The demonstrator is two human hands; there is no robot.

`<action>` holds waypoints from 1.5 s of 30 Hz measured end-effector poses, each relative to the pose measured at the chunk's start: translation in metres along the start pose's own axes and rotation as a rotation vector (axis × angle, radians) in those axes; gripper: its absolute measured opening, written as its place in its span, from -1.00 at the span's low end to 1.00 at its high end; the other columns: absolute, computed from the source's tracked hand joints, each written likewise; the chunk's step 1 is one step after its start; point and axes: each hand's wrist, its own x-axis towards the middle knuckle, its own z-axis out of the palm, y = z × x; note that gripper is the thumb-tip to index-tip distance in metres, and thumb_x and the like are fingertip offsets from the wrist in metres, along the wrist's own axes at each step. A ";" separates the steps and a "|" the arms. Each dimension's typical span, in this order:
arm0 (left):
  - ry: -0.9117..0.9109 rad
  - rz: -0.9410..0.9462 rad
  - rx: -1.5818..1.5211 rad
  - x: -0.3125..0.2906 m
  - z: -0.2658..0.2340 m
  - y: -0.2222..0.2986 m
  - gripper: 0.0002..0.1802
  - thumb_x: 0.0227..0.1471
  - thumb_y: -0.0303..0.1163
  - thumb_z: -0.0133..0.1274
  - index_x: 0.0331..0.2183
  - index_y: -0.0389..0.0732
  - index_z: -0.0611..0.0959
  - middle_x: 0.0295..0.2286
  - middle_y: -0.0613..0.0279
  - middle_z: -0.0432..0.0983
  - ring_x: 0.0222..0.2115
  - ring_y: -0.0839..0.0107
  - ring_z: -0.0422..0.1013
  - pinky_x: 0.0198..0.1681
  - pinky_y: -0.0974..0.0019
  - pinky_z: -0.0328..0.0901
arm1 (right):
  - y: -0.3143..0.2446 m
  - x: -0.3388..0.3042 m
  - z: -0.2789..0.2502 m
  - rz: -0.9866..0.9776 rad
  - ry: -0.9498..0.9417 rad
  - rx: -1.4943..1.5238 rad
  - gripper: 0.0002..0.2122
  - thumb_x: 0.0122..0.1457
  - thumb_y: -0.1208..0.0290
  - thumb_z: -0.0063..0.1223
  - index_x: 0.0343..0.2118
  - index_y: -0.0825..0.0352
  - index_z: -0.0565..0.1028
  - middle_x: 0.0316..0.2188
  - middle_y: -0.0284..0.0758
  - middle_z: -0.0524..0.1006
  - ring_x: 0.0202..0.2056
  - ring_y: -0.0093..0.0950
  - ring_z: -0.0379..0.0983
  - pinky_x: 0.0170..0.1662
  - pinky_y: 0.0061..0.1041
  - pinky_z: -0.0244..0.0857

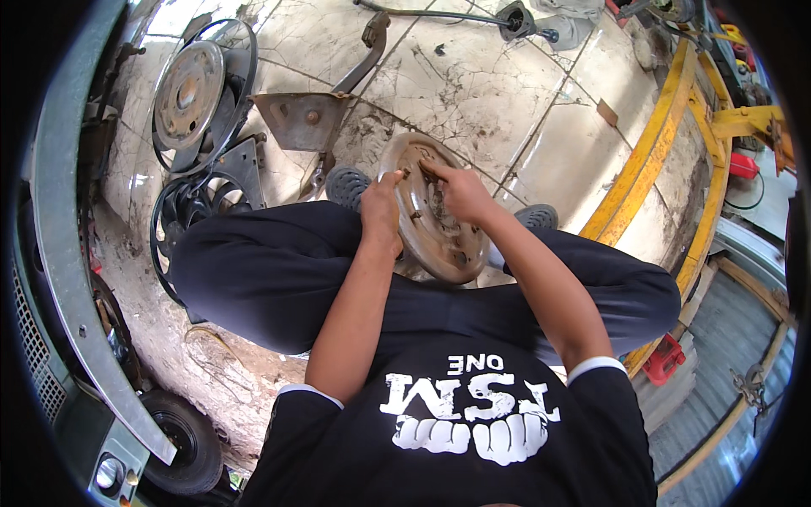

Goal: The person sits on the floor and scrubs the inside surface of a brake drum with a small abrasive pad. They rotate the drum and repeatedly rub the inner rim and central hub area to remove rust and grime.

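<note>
Head view shows a brown, worn metal disc (pixel 435 230) between the bent legs of the seated person, tilted, with its near edge close to the lap; whether it rests there, I cannot tell. Some small studs stand out from its face. The left hand (pixel 380 211) is closed on the left edge of the disc. The right hand (pixel 466 196) lies over the far right part, with its digits reaching onto the inner face; I cannot tell if they pinch something small. Both hands are near each other but apart.

In my judgement, the disc could slip or turn toward the legs if the left hold becomes loose while the right hand presses from one side. A rough edge or stud could also scratch the fingers, because they are bare.

Around, a sandal (pixel 346 186) shows on the left and another sandal (pixel 538 216) on the right. Farther left lie a metal bracket (pixel 287 118) with a bent arm and a second round disc (pixel 187 95). On the right stands a yellow frame (pixel 629 184); near left, a black tyre (pixel 203 452).
</note>
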 end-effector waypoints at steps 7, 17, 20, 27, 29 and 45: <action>-0.088 0.022 0.096 -0.004 0.018 0.002 -0.65 0.25 -0.33 0.09 0.01 -0.30 0.59 -0.20 0.11 0.60 -0.26 0.21 0.59 -0.16 0.01 0.54 | 0.039 -0.002 0.003 0.131 0.194 0.357 -0.55 0.26 0.54 -0.11 0.20 0.21 0.54 0.04 -0.07 0.62 0.08 -0.11 0.56 0.16 -0.26 0.38; -0.121 0.043 0.123 0.006 0.018 -0.010 -0.73 0.14 -0.48 0.06 -0.10 -0.31 0.63 -0.30 0.16 0.61 -0.36 0.28 0.58 -0.28 0.14 0.55 | 0.031 -0.002 -0.004 0.446 0.465 0.498 -0.67 0.36 0.34 0.15 0.15 0.27 0.57 -0.13 -0.20 0.72 -0.06 -0.47 0.65 0.03 -0.48 0.42; -0.149 0.056 0.208 0.010 0.016 -0.012 -0.70 0.12 -0.47 0.09 -0.09 -0.32 0.64 -0.30 0.18 0.61 -0.38 0.31 0.57 -0.30 0.17 0.52 | 0.021 0.000 -0.003 0.355 0.561 0.491 -0.71 0.37 0.42 0.12 0.11 0.25 0.59 -0.23 -0.23 0.73 -0.11 -0.49 0.66 -0.03 -0.46 0.44; -0.306 0.036 0.367 0.002 0.019 0.002 -0.56 0.18 -0.32 0.18 0.04 -0.32 0.63 -0.16 0.13 0.62 -0.18 0.35 0.56 -0.09 0.21 0.48 | -0.007 -0.017 -0.037 0.414 0.359 0.996 -0.68 0.35 0.60 0.06 0.15 0.38 0.46 -0.09 -0.22 0.65 -0.21 -0.51 0.64 -0.26 -0.56 0.43; -0.361 0.006 0.364 -0.003 0.021 0.003 -0.52 0.20 -0.28 0.18 0.09 -0.32 0.61 -0.09 0.10 0.61 -0.10 0.33 0.55 0.00 0.22 0.45 | -0.037 -0.029 -0.059 0.356 0.350 0.989 -0.70 0.34 0.60 0.00 0.11 0.37 0.45 -0.13 -0.25 0.65 -0.27 -0.53 0.62 -0.30 -0.59 0.41; 0.029 0.255 0.493 0.035 0.007 -0.015 -0.49 0.30 -0.10 0.13 0.08 -0.29 0.66 -0.10 0.09 0.66 -0.13 0.32 0.54 -0.02 0.26 0.37 | 0.020 0.010 0.034 0.496 0.522 0.707 -0.72 0.21 0.27 0.38 -0.15 0.37 0.70 -0.35 -0.35 0.69 -0.36 -0.56 0.53 -0.25 -0.52 0.37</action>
